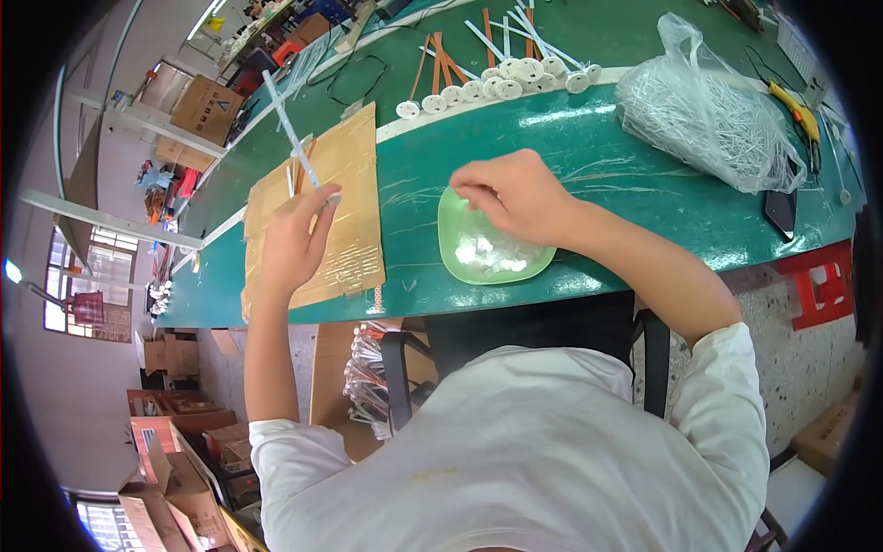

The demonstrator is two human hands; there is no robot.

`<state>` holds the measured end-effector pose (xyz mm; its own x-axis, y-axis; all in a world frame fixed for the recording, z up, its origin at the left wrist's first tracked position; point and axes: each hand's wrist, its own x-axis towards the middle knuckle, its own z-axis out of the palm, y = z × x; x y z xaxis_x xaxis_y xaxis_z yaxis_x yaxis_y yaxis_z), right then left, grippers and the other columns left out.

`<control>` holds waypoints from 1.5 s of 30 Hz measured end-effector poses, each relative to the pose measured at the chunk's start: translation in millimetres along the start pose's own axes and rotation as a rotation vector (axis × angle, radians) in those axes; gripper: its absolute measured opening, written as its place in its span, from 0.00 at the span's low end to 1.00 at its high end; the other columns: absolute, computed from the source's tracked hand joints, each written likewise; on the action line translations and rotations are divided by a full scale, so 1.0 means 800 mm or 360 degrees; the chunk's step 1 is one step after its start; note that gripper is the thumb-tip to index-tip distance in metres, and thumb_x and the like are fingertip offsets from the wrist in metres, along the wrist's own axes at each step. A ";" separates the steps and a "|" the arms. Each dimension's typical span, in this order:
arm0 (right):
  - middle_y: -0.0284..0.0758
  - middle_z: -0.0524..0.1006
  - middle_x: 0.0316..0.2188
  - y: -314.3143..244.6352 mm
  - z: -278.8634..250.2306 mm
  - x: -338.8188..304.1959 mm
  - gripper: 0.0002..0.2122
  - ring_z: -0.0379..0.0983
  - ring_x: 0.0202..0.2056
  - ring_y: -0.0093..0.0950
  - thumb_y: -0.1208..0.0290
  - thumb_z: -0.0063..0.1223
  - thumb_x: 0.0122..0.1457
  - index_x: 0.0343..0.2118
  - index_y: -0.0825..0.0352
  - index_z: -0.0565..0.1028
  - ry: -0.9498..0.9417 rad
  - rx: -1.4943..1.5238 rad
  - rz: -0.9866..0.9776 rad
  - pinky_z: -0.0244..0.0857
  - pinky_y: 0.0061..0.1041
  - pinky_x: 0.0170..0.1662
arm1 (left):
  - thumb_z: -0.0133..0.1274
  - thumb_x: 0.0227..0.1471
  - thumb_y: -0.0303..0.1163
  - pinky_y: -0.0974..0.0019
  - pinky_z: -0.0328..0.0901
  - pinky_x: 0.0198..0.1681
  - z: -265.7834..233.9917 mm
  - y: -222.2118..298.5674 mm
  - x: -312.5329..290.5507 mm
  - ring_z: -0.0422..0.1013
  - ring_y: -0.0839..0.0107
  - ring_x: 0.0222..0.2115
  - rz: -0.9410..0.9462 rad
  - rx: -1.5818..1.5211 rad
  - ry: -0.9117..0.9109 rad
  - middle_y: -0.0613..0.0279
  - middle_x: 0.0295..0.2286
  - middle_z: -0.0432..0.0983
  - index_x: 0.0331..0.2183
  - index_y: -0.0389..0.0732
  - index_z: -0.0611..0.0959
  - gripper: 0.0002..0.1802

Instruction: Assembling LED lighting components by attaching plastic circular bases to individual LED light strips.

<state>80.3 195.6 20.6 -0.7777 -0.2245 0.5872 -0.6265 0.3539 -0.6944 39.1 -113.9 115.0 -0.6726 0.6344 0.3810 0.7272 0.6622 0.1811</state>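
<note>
My left hand point(299, 235) is above the cardboard sheet point(354, 216), its fingers closed on a long whitish, partly see-through stick point(287, 124). That stick tilts up and away to the left, and a small pale piece shows at the fingertips. Over the far rim of a light green bowl point(449, 248) hangs my right hand point(520, 198), its fingers pinched together. Whatever they may hold is too small to tell. Inside the bowl lie shiny clear small pieces point(487, 253). A few brown and white sticks point(296, 173) rest on the cardboard, beyond my left hand.
Sticks with round white discs point(529, 70) lie in a row along the table's white strip. A clear plastic bag point(704, 124) of thin white sticks sits at the right, near yellow-handled pliers point(798, 110) and a dark phone-like slab point(780, 213). A red stool point(819, 285) stands below.
</note>
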 end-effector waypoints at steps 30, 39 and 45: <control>0.37 0.81 0.26 -0.012 -0.019 0.007 0.07 0.79 0.26 0.34 0.70 0.65 0.53 0.27 0.67 0.80 -0.0380 -0.0177 0.0113 0.72 0.30 0.30 | 0.60 0.53 0.32 0.57 0.73 0.32 0.166 -0.073 0.174 0.79 0.57 0.29 0.0034 0.0356 0.0234 0.55 0.28 0.82 0.41 0.43 0.81 0.12; 0.38 0.81 0.28 -0.006 -0.008 0.021 0.06 0.78 0.25 0.27 0.76 0.68 0.51 0.32 0.69 0.81 0.0678 -0.0146 0.0081 0.71 0.24 0.25 | 0.59 0.55 0.18 0.67 0.74 0.41 0.172 0.048 0.092 0.80 0.67 0.38 -0.0157 -0.1662 0.0388 0.50 0.37 0.83 0.46 0.35 0.71 0.18; 0.38 0.81 0.29 0.017 -0.020 0.011 0.11 0.78 0.27 0.28 0.80 0.67 0.48 0.36 0.69 0.82 0.0559 -0.0636 -0.0511 0.71 0.24 0.25 | 0.58 0.54 0.15 0.62 0.71 0.50 0.186 0.053 0.083 0.77 0.64 0.45 -0.0103 -0.2055 0.0196 0.49 0.40 0.82 0.48 0.35 0.67 0.23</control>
<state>65.6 212.9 23.2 -0.4474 -0.0882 0.8900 -0.7059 0.6458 -0.2909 4.6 15.5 13.4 -0.7444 0.5295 0.4068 0.3466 -0.2143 0.9132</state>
